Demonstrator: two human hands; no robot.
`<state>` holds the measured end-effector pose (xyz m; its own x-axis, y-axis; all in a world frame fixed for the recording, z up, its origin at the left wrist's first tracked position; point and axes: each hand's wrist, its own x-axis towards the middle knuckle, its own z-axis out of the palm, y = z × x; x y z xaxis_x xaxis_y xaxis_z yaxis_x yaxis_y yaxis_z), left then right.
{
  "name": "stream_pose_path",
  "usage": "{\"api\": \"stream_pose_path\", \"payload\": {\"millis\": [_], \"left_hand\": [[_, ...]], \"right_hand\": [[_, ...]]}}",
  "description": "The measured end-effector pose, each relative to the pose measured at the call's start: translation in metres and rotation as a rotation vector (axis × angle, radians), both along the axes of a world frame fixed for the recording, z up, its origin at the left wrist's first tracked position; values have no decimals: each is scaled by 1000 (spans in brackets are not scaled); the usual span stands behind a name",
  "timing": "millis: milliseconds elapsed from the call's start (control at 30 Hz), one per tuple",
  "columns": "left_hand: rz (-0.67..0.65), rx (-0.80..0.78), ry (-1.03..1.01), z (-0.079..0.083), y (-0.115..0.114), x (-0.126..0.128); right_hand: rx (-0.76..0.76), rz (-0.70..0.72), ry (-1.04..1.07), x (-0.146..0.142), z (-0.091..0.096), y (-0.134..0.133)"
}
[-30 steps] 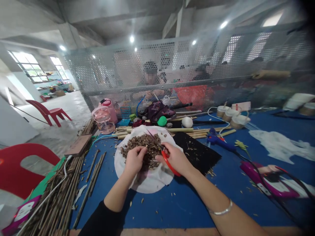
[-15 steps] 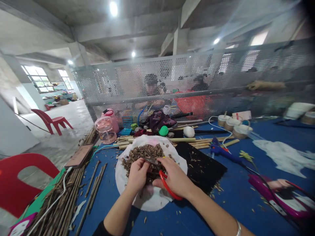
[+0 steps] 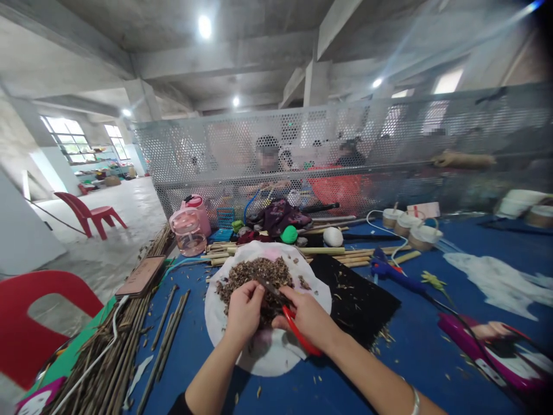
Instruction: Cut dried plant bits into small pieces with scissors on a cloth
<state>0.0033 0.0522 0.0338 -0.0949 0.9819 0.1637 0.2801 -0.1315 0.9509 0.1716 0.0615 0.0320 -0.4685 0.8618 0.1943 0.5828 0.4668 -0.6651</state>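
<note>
My right hand (image 3: 309, 317) grips red-handled scissors (image 3: 297, 333), their dark blades pointing up and left across my left fingertips. My left hand (image 3: 244, 308) is closed in a pinch beside the blades; whatever sits between thumb and finger is too small to make out. Under both hands lies a heap of small brown dried bits (image 3: 242, 274), spread on a round white cloth (image 3: 270, 364). The lower part of the heap is hidden by my hands.
Thin sticks (image 3: 173, 328) lie left of the cloth, near a larger stick bundle (image 3: 114, 351) and a phone (image 3: 140, 276). To the right are a black sheet (image 3: 354, 294) and a blue glue gun (image 3: 395, 276). Behind stand a pink jug (image 3: 190, 242) and perforated screen (image 3: 207, 155).
Both hands stay over the heap, with the scissors still in the right one. The scissors and fingers have shifted slightly right and down in the picture, along with a small camera movement.
</note>
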Motion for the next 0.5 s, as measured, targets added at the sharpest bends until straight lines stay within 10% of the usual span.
{"api": "stream_pose_path", "payload": {"millis": [500], "left_hand": [[33, 79, 53, -4, 4, -2]], "right_hand": [[163, -52, -90, -4, 6, -4]]}}
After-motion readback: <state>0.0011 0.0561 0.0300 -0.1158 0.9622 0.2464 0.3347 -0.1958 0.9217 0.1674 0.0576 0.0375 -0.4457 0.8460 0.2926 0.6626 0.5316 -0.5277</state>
